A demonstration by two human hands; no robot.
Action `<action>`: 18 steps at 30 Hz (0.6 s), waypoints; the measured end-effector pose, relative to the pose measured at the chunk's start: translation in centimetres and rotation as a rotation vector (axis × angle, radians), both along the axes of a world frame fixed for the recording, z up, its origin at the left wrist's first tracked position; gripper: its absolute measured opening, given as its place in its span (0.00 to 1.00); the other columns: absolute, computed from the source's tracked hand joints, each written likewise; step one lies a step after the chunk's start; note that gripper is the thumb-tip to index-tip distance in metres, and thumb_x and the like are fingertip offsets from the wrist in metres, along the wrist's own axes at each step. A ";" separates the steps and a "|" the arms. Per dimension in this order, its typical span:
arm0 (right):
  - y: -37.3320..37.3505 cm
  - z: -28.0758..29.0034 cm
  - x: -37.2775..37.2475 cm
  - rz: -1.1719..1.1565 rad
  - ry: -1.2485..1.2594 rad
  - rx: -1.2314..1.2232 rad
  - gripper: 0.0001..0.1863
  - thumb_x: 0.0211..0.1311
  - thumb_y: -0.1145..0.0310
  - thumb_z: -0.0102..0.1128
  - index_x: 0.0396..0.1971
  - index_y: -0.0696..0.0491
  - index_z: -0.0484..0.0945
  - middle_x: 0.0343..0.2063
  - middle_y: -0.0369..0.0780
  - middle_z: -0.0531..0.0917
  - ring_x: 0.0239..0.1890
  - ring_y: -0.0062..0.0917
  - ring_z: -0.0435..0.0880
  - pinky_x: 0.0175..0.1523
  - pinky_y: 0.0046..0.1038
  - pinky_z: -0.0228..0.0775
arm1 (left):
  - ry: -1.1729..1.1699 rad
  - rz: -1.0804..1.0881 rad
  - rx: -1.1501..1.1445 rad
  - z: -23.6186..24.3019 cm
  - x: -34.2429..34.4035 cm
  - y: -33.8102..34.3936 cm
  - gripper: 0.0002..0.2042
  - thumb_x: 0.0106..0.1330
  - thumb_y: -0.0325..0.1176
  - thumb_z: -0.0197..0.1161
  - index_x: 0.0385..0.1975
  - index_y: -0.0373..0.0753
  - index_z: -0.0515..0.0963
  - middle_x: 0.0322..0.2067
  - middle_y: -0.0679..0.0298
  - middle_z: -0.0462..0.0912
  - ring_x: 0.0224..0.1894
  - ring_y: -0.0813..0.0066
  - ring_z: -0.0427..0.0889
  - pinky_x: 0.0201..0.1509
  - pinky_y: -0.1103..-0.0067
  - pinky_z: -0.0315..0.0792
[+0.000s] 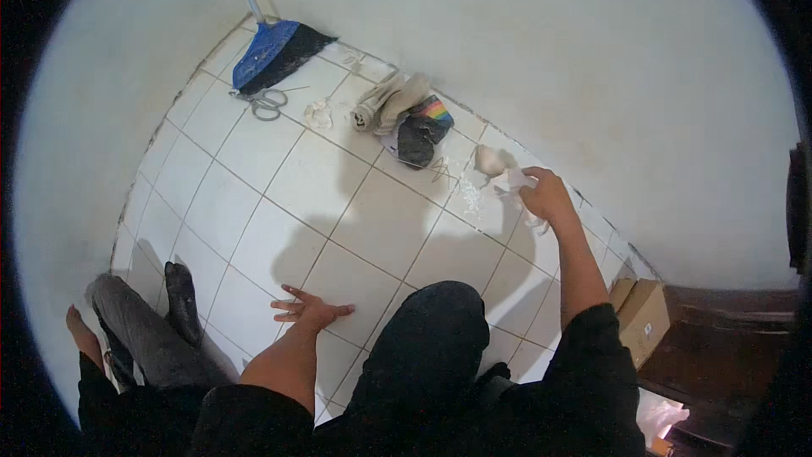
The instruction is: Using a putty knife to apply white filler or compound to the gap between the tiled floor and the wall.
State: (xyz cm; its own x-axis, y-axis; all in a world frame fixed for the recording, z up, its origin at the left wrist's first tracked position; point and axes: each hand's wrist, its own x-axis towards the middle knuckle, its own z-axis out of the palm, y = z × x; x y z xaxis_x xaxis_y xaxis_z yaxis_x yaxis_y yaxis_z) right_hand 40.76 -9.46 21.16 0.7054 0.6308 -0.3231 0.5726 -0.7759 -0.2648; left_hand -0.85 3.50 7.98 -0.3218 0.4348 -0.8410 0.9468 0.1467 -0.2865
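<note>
My right hand (548, 198) reaches toward the wall, its fingers closed on a thin white crumpled piece (510, 179), perhaps tissue or cloth. Right beyond it lies a pale rounded bundle (489, 159); white crumbs (471, 195) are scattered beside it on the tiles. My left hand (311, 309) is low over the floor near my knee, fingers spread and holding nothing; whether it touches the tiles I cannot tell. Farther off, a rolled beige-grey cloth bundle (389, 103) rests against a dark cloth bundle with rainbow stripes (423, 131). A thin looped string or band (440, 171) lies near them.
Scissors with grey handles (269, 104) lie by a blue broom (272, 51) in the corner, with crumpled white scrap (319, 114) nearby. Another person's leg (148, 322) and hand (82, 332) are at the left. At the right stand a cardboard box (644, 320) and dark wooden furniture (736, 338).
</note>
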 end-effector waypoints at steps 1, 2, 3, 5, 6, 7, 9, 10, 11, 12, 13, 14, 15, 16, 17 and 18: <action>0.1 0.2 -0.4 -0.002 -0.007 -0.014 0.24 0.48 0.65 0.56 0.50 0.51 0.76 0.45 0.51 0.79 0.49 0.42 0.77 0.55 0.36 0.69 | -0.007 -0.002 -0.014 -0.7 0.0 0.2 0.79 0.29 0.66 0.75 0.56 0.31 0.09 0.58 0.22 0.15 0.61 0.16 0.23 0.60 0.36 0.37; -0.1 1.1 -1.0 -0.006 -0.031 -0.062 0.25 0.48 0.64 0.56 0.50 0.51 0.75 0.45 0.50 0.79 0.49 0.43 0.77 0.55 0.36 0.68 | -0.020 0.018 0.005 0.6 -0.2 0.2 0.79 0.29 0.67 0.74 0.57 0.31 0.09 0.57 0.23 0.14 0.60 0.16 0.21 0.60 0.36 0.36; -0.5 1.7 -1.6 -0.013 -0.057 -0.110 0.25 0.48 0.62 0.55 0.50 0.51 0.75 0.44 0.50 0.79 0.48 0.43 0.77 0.55 0.36 0.68 | -0.036 0.033 0.024 1.5 -0.4 0.1 0.79 0.29 0.68 0.73 0.57 0.30 0.10 0.57 0.23 0.12 0.60 0.16 0.20 0.60 0.36 0.35; -0.5 1.1 -2.9 -0.005 -0.066 -0.111 0.25 0.49 0.62 0.54 0.51 0.51 0.75 0.44 0.50 0.79 0.48 0.44 0.77 0.55 0.36 0.68 | -0.041 0.039 0.021 1.7 -0.9 0.1 0.78 0.29 0.68 0.73 0.58 0.30 0.11 0.57 0.23 0.13 0.60 0.16 0.20 0.60 0.36 0.35; -0.4 0.9 -3.6 -0.007 -0.073 -0.110 0.25 0.49 0.61 0.54 0.51 0.51 0.74 0.44 0.50 0.79 0.48 0.44 0.78 0.55 0.36 0.68 | -0.043 0.035 0.018 1.8 -1.3 0.1 0.78 0.30 0.68 0.73 0.58 0.30 0.12 0.58 0.24 0.13 0.60 0.16 0.19 0.60 0.36 0.34; -0.1 1.6 -4.8 -0.073 -0.024 -0.080 0.25 0.51 0.63 0.53 0.52 0.52 0.73 0.45 0.51 0.79 0.48 0.45 0.78 0.55 0.37 0.68 | -0.040 0.043 0.023 1.5 -1.7 0.2 0.78 0.30 0.68 0.73 0.58 0.30 0.12 0.58 0.24 0.13 0.60 0.16 0.19 0.60 0.36 0.34; -0.6 1.2 -6.3 -0.146 -0.023 -0.009 0.25 0.51 0.63 0.54 0.52 0.53 0.73 0.45 0.52 0.79 0.48 0.45 0.77 0.55 0.37 0.68 | -0.035 -0.055 0.005 0.7 -1.6 0.3 0.78 0.30 0.67 0.73 0.58 0.30 0.12 0.58 0.25 0.12 0.60 0.17 0.19 0.59 0.35 0.33; -1.4 0.9 -6.8 -0.226 -0.029 0.055 0.25 0.51 0.64 0.54 0.52 0.54 0.72 0.45 0.53 0.78 0.48 0.45 0.77 0.55 0.38 0.68 | -0.043 -0.074 -0.017 0.3 -1.0 0.1 0.78 0.30 0.67 0.73 0.58 0.30 0.12 0.58 0.25 0.12 0.60 0.17 0.19 0.59 0.35 0.33; -2.3 0.2 -7.0 -0.283 0.011 0.060 0.27 0.51 0.65 0.56 0.54 0.55 0.70 0.44 0.55 0.78 0.48 0.46 0.77 0.55 0.38 0.68 | -0.076 -0.016 -0.023 -0.4 -0.3 -0.3 0.78 0.30 0.67 0.74 0.58 0.31 0.11 0.58 0.25 0.12 0.60 0.17 0.19 0.59 0.34 0.33; -3.4 -0.3 -7.4 -0.327 0.013 0.048 0.27 0.51 0.65 0.56 0.54 0.55 0.70 0.44 0.55 0.78 0.48 0.46 0.77 0.55 0.38 0.68 | -0.093 0.017 -0.020 -0.2 0.5 -0.1 0.78 0.30 0.67 0.74 0.58 0.31 0.10 0.58 0.25 0.12 0.60 0.17 0.18 0.58 0.33 0.32; -3.9 -0.6 -8.4 -0.318 0.022 0.006 0.29 0.51 0.64 0.56 0.56 0.55 0.68 0.44 0.55 0.78 0.49 0.46 0.77 0.55 0.38 0.68 | -0.091 -0.011 -0.029 -0.2 0.2 0.1 0.78 0.30 0.67 0.74 0.58 0.31 0.10 0.58 0.25 0.12 0.60 0.17 0.18 0.58 0.33 0.32; -4.2 -0.7 -8.9 -0.277 0.036 -0.011 0.31 0.50 0.64 0.57 0.57 0.56 0.66 0.45 0.56 0.78 0.49 0.47 0.77 0.56 0.38 0.68 | -0.052 0.015 0.004 0.7 -0.1 0.0 0.78 0.30 0.67 0.74 0.58 0.31 0.11 0.58 0.25 0.12 0.60 0.17 0.19 0.59 0.34 0.33; -5.1 -2.1 -9.2 -0.199 0.044 -0.040 0.34 0.50 0.64 0.56 0.59 0.57 0.62 0.45 0.57 0.77 0.49 0.48 0.76 0.56 0.39 0.67 | -0.017 0.042 0.035 0.8 -0.6 -0.1 0.78 0.30 0.67 0.73 0.58 0.31 0.11 0.58 0.25 0.13 0.60 0.16 0.19 0.59 0.34 0.33; -5.5 -2.6 -9.2 -0.186 0.036 -0.044 0.34 0.50 0.64 0.56 0.59 0.57 0.62 0.45 0.57 0.77 0.49 0.48 0.76 0.56 0.39 0.67 | -0.024 0.055 0.030 0.8 -0.8 -0.1 0.78 0.30 0.67 0.73 0.58 0.31 0.11 0.58 0.25 0.13 0.60 0.16 0.19 0.59 0.34 0.33; -5.8 -2.8 -9.0 -0.162 0.052 -0.092 0.34 0.50 0.65 0.56 0.59 0.57 0.61 0.45 0.58 0.77 0.49 0.48 0.76 0.56 0.39 0.67 | -0.027 0.018 0.023 0.8 -1.0 0.1 0.78 0.29 0.66 0.74 0.58 0.32 0.11 0.58 0.25 0.13 0.60 0.18 0.18 0.59 0.35 0.32; -6.1 -3.2 -8.8 -0.133 0.073 -0.141 0.34 0.50 0.65 0.56 0.59 0.58 0.60 0.45 0.58 0.77 0.49 0.48 0.76 0.56 0.40 0.67 | -0.024 -0.015 0.016 0.9 -0.8 0.2 0.78 0.29 0.65 0.75 0.59 0.33 0.11 0.59 0.25 0.13 0.61 0.20 0.16 0.59 0.35 0.30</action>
